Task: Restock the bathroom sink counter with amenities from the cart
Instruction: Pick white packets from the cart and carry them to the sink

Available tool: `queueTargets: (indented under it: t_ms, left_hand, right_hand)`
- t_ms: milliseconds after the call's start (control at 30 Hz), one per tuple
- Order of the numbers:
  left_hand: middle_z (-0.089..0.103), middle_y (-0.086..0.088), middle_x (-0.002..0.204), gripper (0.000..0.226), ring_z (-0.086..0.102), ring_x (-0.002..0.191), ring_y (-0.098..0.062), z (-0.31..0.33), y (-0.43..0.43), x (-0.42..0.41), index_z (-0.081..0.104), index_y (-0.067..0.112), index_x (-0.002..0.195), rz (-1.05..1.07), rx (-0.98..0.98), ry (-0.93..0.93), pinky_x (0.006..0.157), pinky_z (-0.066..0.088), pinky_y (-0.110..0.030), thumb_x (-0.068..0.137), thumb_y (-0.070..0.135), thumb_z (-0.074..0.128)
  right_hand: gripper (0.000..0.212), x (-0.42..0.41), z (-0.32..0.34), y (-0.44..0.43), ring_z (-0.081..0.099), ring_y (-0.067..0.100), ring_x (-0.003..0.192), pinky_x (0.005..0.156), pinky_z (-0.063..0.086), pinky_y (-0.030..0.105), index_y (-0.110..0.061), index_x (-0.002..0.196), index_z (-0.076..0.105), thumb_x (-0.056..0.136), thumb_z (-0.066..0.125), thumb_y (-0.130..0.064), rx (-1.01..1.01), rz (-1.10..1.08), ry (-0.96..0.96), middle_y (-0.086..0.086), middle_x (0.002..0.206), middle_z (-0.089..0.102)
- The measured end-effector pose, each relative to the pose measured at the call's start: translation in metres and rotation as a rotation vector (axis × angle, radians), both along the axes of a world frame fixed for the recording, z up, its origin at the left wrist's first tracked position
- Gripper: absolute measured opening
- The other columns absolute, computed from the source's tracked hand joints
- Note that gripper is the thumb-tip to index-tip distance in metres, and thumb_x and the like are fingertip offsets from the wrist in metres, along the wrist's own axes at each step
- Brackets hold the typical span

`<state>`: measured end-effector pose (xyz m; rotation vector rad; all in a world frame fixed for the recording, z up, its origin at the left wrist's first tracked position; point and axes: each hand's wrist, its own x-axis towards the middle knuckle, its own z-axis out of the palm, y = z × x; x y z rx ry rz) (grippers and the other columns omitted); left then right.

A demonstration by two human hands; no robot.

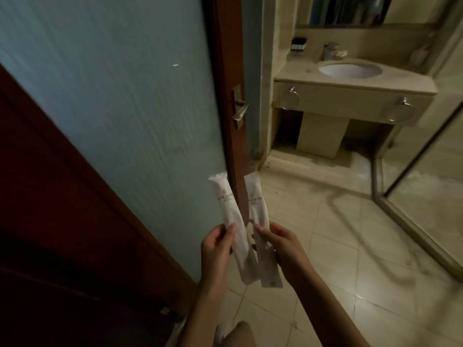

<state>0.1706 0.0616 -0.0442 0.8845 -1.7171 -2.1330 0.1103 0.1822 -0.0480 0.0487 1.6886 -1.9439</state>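
1. Gripping a long white packet apiece, both hands sit low in the centre of the frame. The left hand pinches the left packet, thumb on its front and fingers curled behind.
2. Right beside it, the right hand clamps the right packet the same way, thumb across the face.
3. Both packets stand nearly upright. Their lower halves sit close together and their tops fan slightly apart. There is faint print near the top of each, too small to read.
4. Below and to the right spreads a pale tiled floor, streaked with darker marks.
5. Filling the left side is a door with a frosted glass pane in a reddish wooden frame. Its lever handle sits at the edge, above the packets.
6. Further back on the right edge is a glass partition in a metal frame.
7. Far off in the upper right is the sink counter, well apart from the packets. It has a white oval basin, a faucet behind that, and a row of dark bottles at the back left corner.
8. Two towel rings hang on the counter's front, and a mirror is above.
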Motion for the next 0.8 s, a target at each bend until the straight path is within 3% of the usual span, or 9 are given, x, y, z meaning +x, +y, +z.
queueTargets:
  t_ms: [100,167,300,400,500,667,800]
  left_hand:
    - [0.075,-0.002,0.094,0.018,0.070,0.093,-0.021,-0.007,0.019,-0.036,0.070,0.017,0.102,-0.087,0.027,-0.040,0.085,0.056,-0.043,0.086,0.024,0.068]
    - [0.075,-0.004,0.098,0.024,0.070,0.095,-0.024,-0.014,0.035,-0.065,0.069,0.016,0.107,-0.160,0.033,-0.067,0.087,0.056,-0.047,0.084,0.026,0.070]
    - [0.075,-0.001,0.094,0.016,0.071,0.091,-0.021,-0.030,0.070,-0.138,0.069,0.017,0.102,-0.282,0.025,-0.076,0.081,0.056,-0.039,0.085,0.018,0.069]
    - [0.075,-0.005,0.092,0.016,0.071,0.090,-0.025,-0.044,0.094,-0.207,0.070,0.011,0.102,-0.358,0.033,-0.084,0.083,0.056,-0.042,0.085,0.013,0.068]
    - [0.075,-0.001,0.089,0.008,0.071,0.089,-0.022,-0.047,0.123,-0.278,0.069,0.018,0.093,-0.422,0.051,-0.070,0.081,0.057,-0.039,0.086,0.014,0.067]
    - [0.073,0.003,0.091,0.009,0.069,0.091,-0.016,-0.032,0.168,-0.374,0.066,0.023,0.095,-0.467,0.070,-0.009,0.075,0.055,-0.028,0.088,0.017,0.065]
    - [0.071,0.008,0.097,0.013,0.067,0.094,-0.010,-0.021,0.176,-0.429,0.064,0.029,0.098,-0.524,0.027,0.018,0.078,0.054,-0.026,0.086,0.025,0.067]
  right_hand:
    - [0.020,-0.023,-0.010,0.024,0.071,0.020,0.081,0.066,0.055,0.030,-0.014,0.103,0.071,0.089,0.064,-0.027,0.047,-0.057,-0.010,0.005,0.090,0.074]
    - [0.021,-0.045,-0.016,0.039,0.070,0.023,0.088,0.071,0.058,0.036,-0.015,0.106,0.070,0.090,0.062,-0.027,0.079,-0.128,-0.016,0.005,0.096,0.073]
    - [0.015,-0.102,-0.025,0.074,0.070,0.018,0.085,0.072,0.059,0.033,-0.019,0.099,0.070,0.092,0.059,-0.027,0.107,-0.266,-0.004,0.000,0.091,0.074]
    - [0.011,-0.160,-0.030,0.100,0.069,0.014,0.082,0.070,0.058,0.031,-0.021,0.094,0.071,0.092,0.060,-0.025,0.120,-0.339,0.002,-0.004,0.086,0.074]
    - [0.010,-0.222,-0.025,0.127,0.068,0.015,0.084,0.069,0.056,0.029,-0.020,0.094,0.070,0.090,0.062,-0.024,0.125,-0.387,-0.036,-0.002,0.088,0.073]
    - [0.015,-0.322,-0.011,0.160,0.069,0.017,0.088,0.080,0.055,0.034,-0.021,0.100,0.070,0.089,0.063,-0.029,0.170,-0.437,0.013,-0.003,0.090,0.074]
    - [0.021,-0.378,-0.007,0.167,0.068,0.013,0.088,0.074,0.053,0.031,-0.021,0.105,0.068,0.088,0.062,-0.033,0.145,-0.479,0.054,-0.007,0.091,0.073]
